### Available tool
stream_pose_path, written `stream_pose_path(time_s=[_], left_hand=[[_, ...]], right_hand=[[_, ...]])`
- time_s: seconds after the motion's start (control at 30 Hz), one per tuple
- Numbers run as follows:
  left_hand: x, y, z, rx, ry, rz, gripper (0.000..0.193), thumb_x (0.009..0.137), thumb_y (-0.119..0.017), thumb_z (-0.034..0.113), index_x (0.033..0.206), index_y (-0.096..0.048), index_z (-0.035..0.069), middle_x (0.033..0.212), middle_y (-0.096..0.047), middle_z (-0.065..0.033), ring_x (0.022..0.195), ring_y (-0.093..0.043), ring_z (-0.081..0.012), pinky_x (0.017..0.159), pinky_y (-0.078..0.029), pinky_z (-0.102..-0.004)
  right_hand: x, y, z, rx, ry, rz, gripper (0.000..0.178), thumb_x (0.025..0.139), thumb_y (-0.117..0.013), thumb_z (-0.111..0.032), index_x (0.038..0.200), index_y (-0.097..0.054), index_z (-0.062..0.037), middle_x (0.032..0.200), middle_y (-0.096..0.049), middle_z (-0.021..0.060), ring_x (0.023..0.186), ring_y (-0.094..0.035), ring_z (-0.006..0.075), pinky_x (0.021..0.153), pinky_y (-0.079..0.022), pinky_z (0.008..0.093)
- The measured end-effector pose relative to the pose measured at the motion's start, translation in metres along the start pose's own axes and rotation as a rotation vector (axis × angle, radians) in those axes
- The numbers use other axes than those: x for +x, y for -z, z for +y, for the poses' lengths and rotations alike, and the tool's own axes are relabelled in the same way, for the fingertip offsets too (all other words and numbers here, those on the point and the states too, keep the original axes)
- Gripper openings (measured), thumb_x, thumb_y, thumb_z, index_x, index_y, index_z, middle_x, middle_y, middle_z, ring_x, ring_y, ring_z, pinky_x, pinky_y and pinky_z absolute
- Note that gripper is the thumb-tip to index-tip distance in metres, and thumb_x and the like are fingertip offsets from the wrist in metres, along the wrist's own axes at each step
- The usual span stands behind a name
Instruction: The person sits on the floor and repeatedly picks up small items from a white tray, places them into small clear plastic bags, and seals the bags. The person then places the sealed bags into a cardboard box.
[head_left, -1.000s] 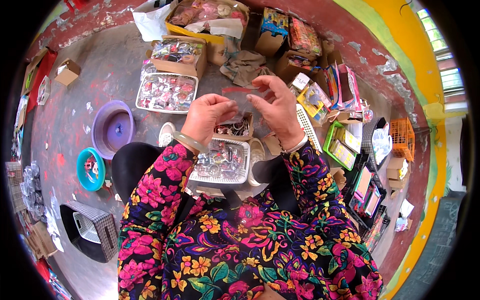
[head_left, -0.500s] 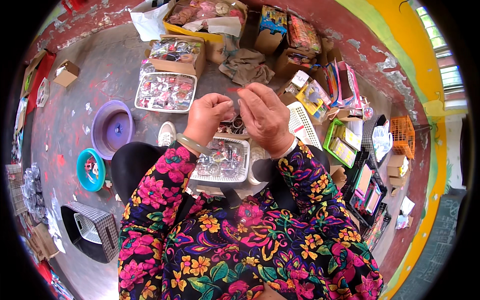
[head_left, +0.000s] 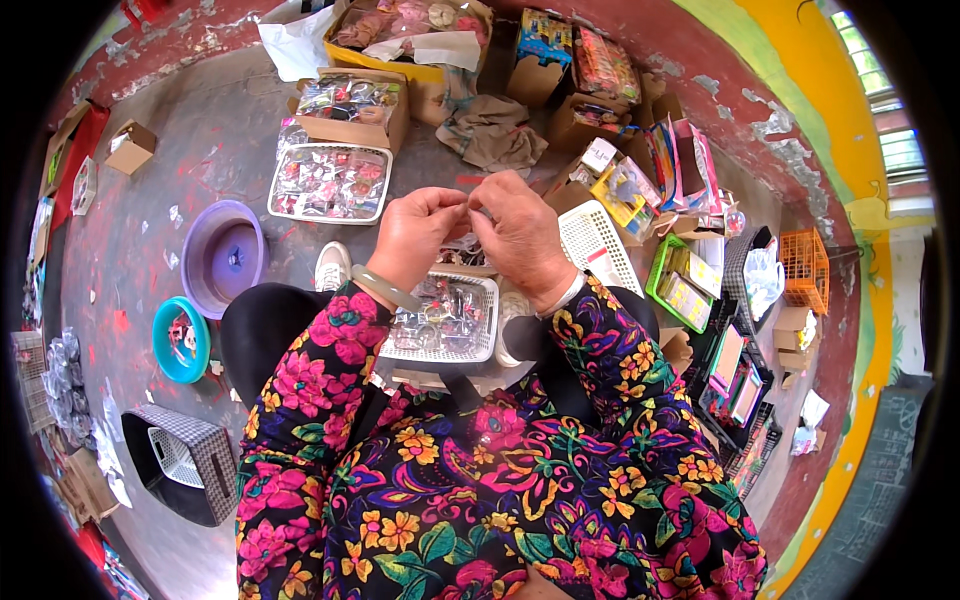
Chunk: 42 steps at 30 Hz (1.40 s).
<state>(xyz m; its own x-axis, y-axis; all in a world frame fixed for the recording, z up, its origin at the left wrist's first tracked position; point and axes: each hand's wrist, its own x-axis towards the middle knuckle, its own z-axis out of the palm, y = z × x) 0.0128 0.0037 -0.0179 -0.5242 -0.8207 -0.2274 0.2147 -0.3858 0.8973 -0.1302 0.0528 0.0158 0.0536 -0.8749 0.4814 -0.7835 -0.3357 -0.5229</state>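
The left hand [head_left: 412, 235] and right hand [head_left: 522, 236] are close together, both pinching; I can't tell on what. Below them is a basket [head_left: 493, 322] of bags [head_left: 440, 315].

bright, even light | window [head_left: 903, 152] glaring | edges bent | corners black

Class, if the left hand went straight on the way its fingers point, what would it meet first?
The left hand would likely meet the right hand first; whether their fingertips touch is unclear.
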Motion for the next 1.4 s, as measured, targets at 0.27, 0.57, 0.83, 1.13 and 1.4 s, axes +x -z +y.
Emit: stream_pose_path(time_s=[0.27, 0.57, 0.83, 1.13, 1.4], left_hand=[[0.0, 0.002, -0.004, -0.059, -0.017, -0.085, 0.026, 0.09, -0.044, 0.002, 0.112, -0.052, -0.008, 0.104, -0.06, -0.0121, 0.093, -0.06, -0.0178, 0.083, -0.05, -0.0287], [-0.003, -0.004, 0.004, -0.105, -0.002, -0.063, 0.028, 0.091, -0.039, 0.001, 0.115, -0.05, -0.006, 0.109, -0.058, -0.0134, 0.099, -0.059, -0.0182, 0.087, -0.048, -0.0279], [-0.005, -0.003, 0.005, -0.126, 0.063, -0.052, 0.028, 0.09, -0.041, 0.0, 0.115, -0.051, -0.005, 0.107, -0.059, -0.0127, 0.097, -0.059, -0.0172, 0.086, -0.048, -0.0272], [-0.007, -0.006, 0.009, -0.165, 0.092, -0.061, 0.026, 0.089, -0.044, 0.002, 0.112, -0.053, -0.005, 0.105, -0.06, -0.0118, 0.096, -0.06, -0.0179, 0.085, -0.049, -0.0282], [0.001, 0.0, -0.007, -0.002, -0.066, -0.031, 0.024, 0.09, -0.044, 0.003, 0.11, -0.054, -0.006, 0.1, -0.06, -0.0088, 0.09, -0.06, -0.0151, 0.082, -0.049, -0.0264]], right_hand=[[-0.002, -0.002, 0.0, 0.007, -0.002, -0.084, 0.01, 0.075, -0.057, -0.008, 0.084, -0.053, -0.0075, 0.084, -0.055, 0.0074, 0.071, -0.057, 0.0287, 0.059, -0.047, 0.0359], [0.0, -0.002, 0.006, -0.023, 0.013, 0.012, 0.016, 0.074, -0.058, -0.007, 0.091, -0.056, -0.0074, 0.088, -0.055, 0.0086, 0.077, -0.058, 0.0285, 0.063, -0.048, 0.0353], [0.004, -0.001, 0.002, -0.013, 0.01, 0.062, 0.011, 0.074, -0.058, -0.006, 0.085, -0.056, -0.0065, 0.087, -0.054, 0.008, 0.077, -0.057, 0.0284, 0.062, -0.047, 0.0353], [0.003, 0.001, 0.002, -0.025, 0.025, 0.014, 0.009, 0.074, -0.058, -0.006, 0.082, -0.055, -0.0067, 0.083, -0.055, 0.0071, 0.075, -0.057, 0.0277, 0.061, -0.048, 0.0353], [0.0, -0.005, 0.002, -0.006, -0.031, -0.04, 0.009, 0.077, -0.057, -0.011, 0.085, -0.056, -0.0067, 0.08, -0.059, 0.0089, 0.071, -0.059, 0.0289, 0.059, -0.047, 0.0363]])
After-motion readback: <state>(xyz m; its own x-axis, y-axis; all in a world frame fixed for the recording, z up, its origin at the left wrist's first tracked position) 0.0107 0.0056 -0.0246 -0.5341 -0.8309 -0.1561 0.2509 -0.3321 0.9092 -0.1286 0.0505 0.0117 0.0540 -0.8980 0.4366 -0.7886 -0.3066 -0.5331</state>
